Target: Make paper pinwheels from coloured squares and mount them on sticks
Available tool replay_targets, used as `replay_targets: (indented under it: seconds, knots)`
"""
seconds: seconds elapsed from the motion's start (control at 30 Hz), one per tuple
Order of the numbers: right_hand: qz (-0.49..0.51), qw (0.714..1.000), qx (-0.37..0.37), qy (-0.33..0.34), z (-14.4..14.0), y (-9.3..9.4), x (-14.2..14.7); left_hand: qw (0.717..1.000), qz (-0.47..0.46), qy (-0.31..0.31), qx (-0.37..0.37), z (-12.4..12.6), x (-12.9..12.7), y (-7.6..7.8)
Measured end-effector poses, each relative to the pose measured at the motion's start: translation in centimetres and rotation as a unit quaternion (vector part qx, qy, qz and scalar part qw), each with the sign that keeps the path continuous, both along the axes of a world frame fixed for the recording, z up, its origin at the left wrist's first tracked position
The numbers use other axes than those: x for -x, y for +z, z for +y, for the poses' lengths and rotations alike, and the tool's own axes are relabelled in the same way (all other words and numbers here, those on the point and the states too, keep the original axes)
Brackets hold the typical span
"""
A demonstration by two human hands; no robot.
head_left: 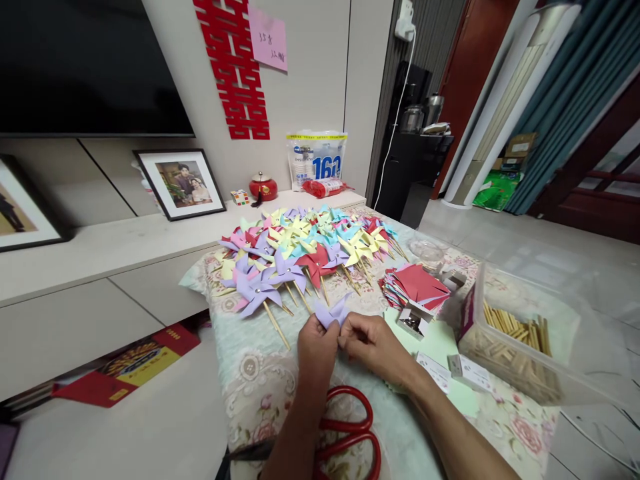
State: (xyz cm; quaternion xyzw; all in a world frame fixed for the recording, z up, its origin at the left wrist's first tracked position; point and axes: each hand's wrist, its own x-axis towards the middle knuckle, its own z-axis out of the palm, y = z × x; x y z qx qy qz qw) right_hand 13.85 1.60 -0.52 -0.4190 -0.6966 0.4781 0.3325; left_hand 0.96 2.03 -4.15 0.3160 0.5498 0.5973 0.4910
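A lilac paper pinwheel (331,312), its blades folded inward, is held over the near part of the table. My left hand (319,343) pinches it from the left, thumb on top. At its right edge the curled fingers of my right hand (369,339) press against the paper; anything small between them is hidden. Red-handled scissors (369,408) lie under my forearms, blades partly covered by my left arm. Just beyond my hands spreads a pile of finished pinwheels (317,265) on wooden sticks. An open small box of metal pins (414,321) stands to the right of my right hand.
Cut paper sheets (417,285) are stacked at the right, near green paper (463,400) and small white boxes (470,373). A clear plastic bin (510,363) of wooden sticks sits at the table's right edge. Behind are a cabinet top (100,257) and a framed photo (181,183).
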Motion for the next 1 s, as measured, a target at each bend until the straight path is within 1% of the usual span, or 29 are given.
replay_targets:
  seconds: [0.1, 0.23, 0.3, 0.4, 0.5, 0.6, 0.7, 0.8, 0.9, 1.0]
  knots:
    - [-0.01, 1.0, -0.021, 0.0, -0.2, -0.1, 0.2, 1.0, 0.025, 0.009, -0.004, 0.0, 0.0, 0.0]
    - [-0.005, 1.0, -0.022, -0.013, 0.0, -0.3, 0.5, 0.998, 0.055, 0.018, -0.006, -0.2, 0.2, 0.1]
    - [0.009, 1.0, -0.008, -0.027, 0.0, -0.4, 0.7, 0.997, 0.069, 0.024, -0.003, -0.2, 0.3, 0.0]
    - [0.063, 0.996, 0.035, -0.045, 0.0, -0.8, 1.1, 0.996, 0.084, 0.029, 0.0, -0.2, 0.4, -0.2]
    - [0.091, 0.994, 0.049, -0.043, 0.0, -0.9, 1.2, 0.996, 0.083, 0.027, -0.003, -0.2, 0.4, -0.5]
    - [0.072, 0.997, 0.028, -0.03, -0.1, -0.8, 1.1, 0.997, 0.075, 0.027, -0.005, -0.2, 0.4, -0.5]
    - [0.047, 0.999, 0.014, -0.013, -0.2, -0.5, 0.9, 0.998, 0.065, 0.023, -0.006, -0.2, 0.3, -0.1]
    - [0.02, 1.0, -0.004, -0.009, -0.2, -0.1, 0.5, 1.0, 0.015, 0.007, -0.008, -0.3, 0.2, 0.4]
    - [0.013, 0.996, -0.072, -0.044, 0.1, 0.3, -0.1, 0.998, -0.063, -0.004, -0.012, -0.5, 0.0, 0.9]
    - [0.022, 0.986, -0.136, -0.095, 0.6, 0.5, -0.6, 0.994, -0.111, -0.01, -0.022, -0.6, -0.2, 1.3]
